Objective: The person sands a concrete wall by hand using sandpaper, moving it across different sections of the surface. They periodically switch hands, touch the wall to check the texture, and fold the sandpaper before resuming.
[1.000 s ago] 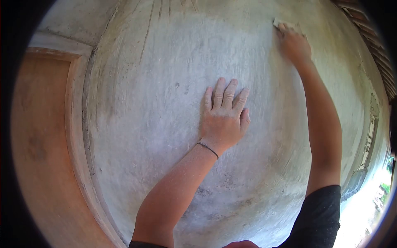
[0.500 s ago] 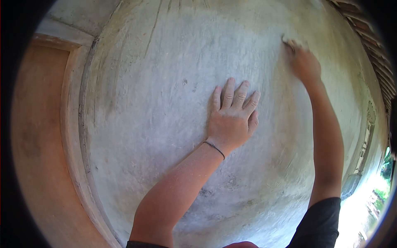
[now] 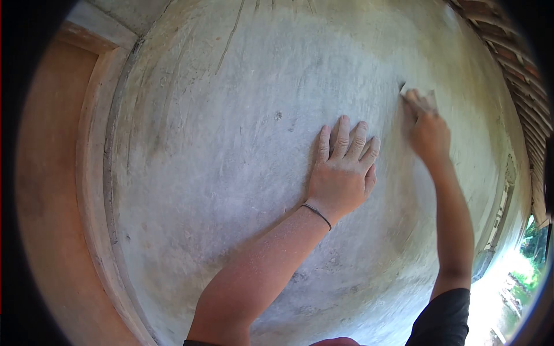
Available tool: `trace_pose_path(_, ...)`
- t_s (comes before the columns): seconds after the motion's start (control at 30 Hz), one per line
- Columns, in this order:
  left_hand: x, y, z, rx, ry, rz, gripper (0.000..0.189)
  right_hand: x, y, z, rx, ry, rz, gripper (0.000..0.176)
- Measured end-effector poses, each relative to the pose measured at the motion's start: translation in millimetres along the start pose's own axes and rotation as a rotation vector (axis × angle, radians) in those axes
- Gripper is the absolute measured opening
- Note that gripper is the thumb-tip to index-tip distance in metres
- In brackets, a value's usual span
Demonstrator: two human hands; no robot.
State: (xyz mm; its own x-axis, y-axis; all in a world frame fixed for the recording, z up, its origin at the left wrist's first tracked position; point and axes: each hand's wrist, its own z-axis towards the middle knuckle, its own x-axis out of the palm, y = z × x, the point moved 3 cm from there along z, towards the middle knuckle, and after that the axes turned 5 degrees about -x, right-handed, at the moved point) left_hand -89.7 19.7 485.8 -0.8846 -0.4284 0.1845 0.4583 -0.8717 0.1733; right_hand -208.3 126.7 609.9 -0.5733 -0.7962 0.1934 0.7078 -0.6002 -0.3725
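Observation:
My left hand [image 3: 343,167] lies flat against the grey plastered wall [image 3: 231,144], its fingers spread and coated in pale dust. A dark thin band circles that wrist. Higher and to the right, my right hand [image 3: 429,130] presses a small pale sheet of sandpaper [image 3: 427,94] to the wall, fingers bent over it. The sheet's light edges and corner stick out around the fingertips; most of its face is hidden against the plaster. The right hand is slightly blurred.
At the left stands a brown door panel [image 3: 52,173] in a wooden frame [image 3: 92,144]. Roof tiles and battens [image 3: 516,63] slope along the upper right. A vent-like opening [image 3: 500,216] is in the wall at right, with bright greenery [image 3: 534,248] beyond.
My right hand has moved down the wall with the sandpaper, and more of the sheet shows. The view has shifted slightly; my left hand stays flat on the plaster.

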Motion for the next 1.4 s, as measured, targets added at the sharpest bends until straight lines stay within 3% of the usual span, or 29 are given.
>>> trace_pose_path(0.03,0,-1,0,-0.004,-0.01,-0.006,0.04,1,12,-6,-0.069,-0.075,0.011,0.026)
trace_pose_path(0.13,1,1,1,-0.011,-0.015,-0.009,0.041,14,12,58,0.006,-0.012,0.022,0.032)
trace_pose_path(0.2,0,0,0,-0.003,-0.009,-0.004,0.041,19,4,115,0.178,0.159,0.037,0.034)
trace_pose_path(0.3,2,0,1,-0.002,-0.024,-0.007,0.042,28,3,140,0.155,0.198,-0.025,0.033)
trace_pose_path(0.37,-1,1,1,0.007,-0.02,0.008,0.042,15,27,94,0.002,0.151,0.074,0.031)
trace_pose_path(0.4,-1,-1,1,0.003,-0.016,0.009,0.042,12,36,61,-0.169,-0.074,0.022,0.029)
trace_pose_path(0.5,-2,-1,2,-0.003,-0.011,0.003,0.043,8,47,34,-0.055,0.007,0.166,0.03)
trace_pose_path(0.57,-3,0,5,-0.001,-0.008,0.031,0.043,16,38,76,-0.034,-0.007,0.113,0.031)
trace_pose_path(0.63,-3,-4,2,0.003,0.004,0.051,0.044,21,18,139,0.141,0.168,0.115,0.036)
trace_pose_path(0.73,-4,-4,1,0.012,0.008,0.049,0.044,34,20,155,0.121,0.142,0.155,0.035)
trace_pose_path(0.8,-5,-2,3,0.005,0.047,0.05,0.044,33,29,113,-0.024,0.188,0.163,0.03)
trace_pose_path(0.83,-7,-2,5,0.011,0.036,0.042,0.044,13,39,81,-0.13,0.086,0.072,0.029)
trace_pose_path(0.97,-6,-3,6,0.018,0.041,0.05,0.044,-5,51,45,-0.055,0.172,0.217,0.029)
trace_pose_path(1.0,-5,-2,3,0.011,0.053,0.055,0.044,4,50,59,-0.089,0.017,0.071,0.03)
trace_pose_path(1.13,-8,-3,1,-0.01,0.046,0.114,0.043,18,31,166,0.213,0.25,0.319,0.032)
trace_pose_path(1.23,-6,-4,0,0.028,0.055,0.083,0.043,35,48,152,0.075,0.033,0.241,0.026)
trace_pose_path(1.27,-7,-3,0,0.03,0.065,0.087,0.043,16,56,125,-0.014,0.163,0.206,0.026)
trace_pose_path(1.33,-8,-4,1,0.007,0.063,0.072,0.043,7,69,63,-0.067,-0.055,0.303,0.026)
trace_pose_path(1.4,-8,-4,2,0.012,0.051,0.111,0.042,10,68,59,-0.068,-0.004,0.286,0.027)
